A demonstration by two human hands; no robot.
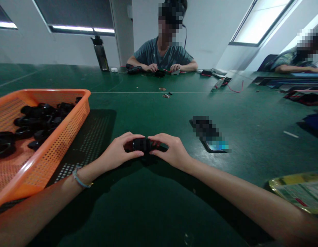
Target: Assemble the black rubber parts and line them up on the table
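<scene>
Between my two hands, just above the green table point(117, 212), is a black cylindrical plastic part point(140, 145) lying on its side. My left hand point(125, 145) is closed around its left end, thumb below and fingers above. Around the right end my right hand point(169, 147) is closed in the same way, with the fingertips of both hands almost meeting. The part's exact kind cannot be made out. To the left, an orange perforated basket point(71, 130) holds several glossy black rounded parts point(43, 118).
A phone point(209, 135) lies right of my hands. At the right edge is a yellow-green packet point(298, 192). Across the table a person point(161, 55) handles small parts, near a dark bottle point(100, 53). Another person point(298, 61) sits far right, by stacked flat dark items point(290, 80).
</scene>
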